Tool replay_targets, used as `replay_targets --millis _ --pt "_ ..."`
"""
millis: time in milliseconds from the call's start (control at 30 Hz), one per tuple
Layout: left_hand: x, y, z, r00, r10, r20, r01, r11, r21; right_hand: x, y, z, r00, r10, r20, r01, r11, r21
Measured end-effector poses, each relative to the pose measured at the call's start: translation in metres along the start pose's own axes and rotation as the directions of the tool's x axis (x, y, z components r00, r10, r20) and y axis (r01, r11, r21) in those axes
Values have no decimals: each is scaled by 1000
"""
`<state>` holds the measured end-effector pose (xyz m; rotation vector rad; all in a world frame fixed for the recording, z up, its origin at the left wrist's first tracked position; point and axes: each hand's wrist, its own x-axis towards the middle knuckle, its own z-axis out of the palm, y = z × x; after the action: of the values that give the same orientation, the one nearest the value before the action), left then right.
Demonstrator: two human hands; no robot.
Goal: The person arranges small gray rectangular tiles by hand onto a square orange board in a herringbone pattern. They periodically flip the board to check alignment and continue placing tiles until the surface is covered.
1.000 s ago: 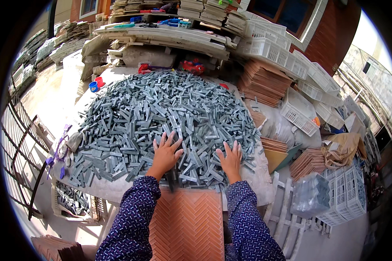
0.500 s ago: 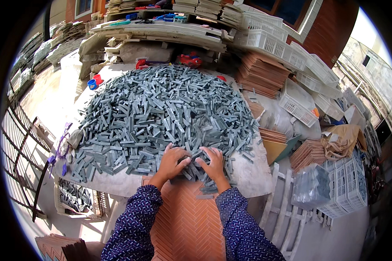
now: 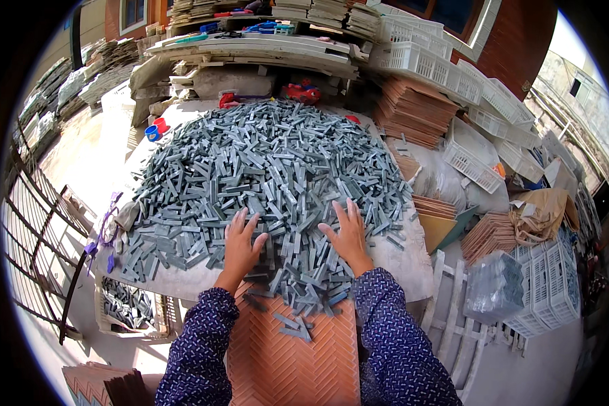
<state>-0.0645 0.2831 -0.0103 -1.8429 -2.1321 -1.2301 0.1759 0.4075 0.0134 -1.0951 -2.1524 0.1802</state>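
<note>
A wide heap of grey stone strips [image 3: 271,162] covers the table [image 3: 409,271] before me. My left hand [image 3: 243,243] is over the near edge of the heap, fingers spread, palm turned inward. To the right, my right hand [image 3: 348,237] is held the same way, fingers apart and nothing gripped. Between and below the hands, a loose pile of strips [image 3: 308,277] spills onto the top of an orange herringbone-grooved board [image 3: 291,365]. A few single strips [image 3: 296,327] lie flat on its grooves.
A white crate of strips [image 3: 132,308] stands below the table's left side. Stacked orange boards [image 3: 413,111], white plastic crates [image 3: 419,61] and a plastic-wrapped bundle [image 3: 492,287] are on the right. Blue and red cups [image 3: 157,128] sit at the far left. A metal railing [image 3: 40,237] runs along the left.
My hands have moved apart and opened wider. More strips now lie on the top of the orange board, some sliding down onto its grooves. The view has shifted slightly.
</note>
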Motion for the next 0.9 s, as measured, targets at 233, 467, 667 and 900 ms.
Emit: replay_targets --millis 233,467,667,900 --pt "-17 12 23 979 48 198 -51 999 13 -29 -7 40 993 -32 110 22 995 96" --pt "-54 54 11 958 116 263 23 880 -474 -64 -47 9 958 -120 262 4 915 404" --pt "-125 72 -31 907 136 399 137 800 -584 -117 -86 -23 908 -190 373 -110 751 651" --pt "-152 88 -90 854 121 506 65 940 -336 -143 -115 -47 912 -235 337 -9 809 588"
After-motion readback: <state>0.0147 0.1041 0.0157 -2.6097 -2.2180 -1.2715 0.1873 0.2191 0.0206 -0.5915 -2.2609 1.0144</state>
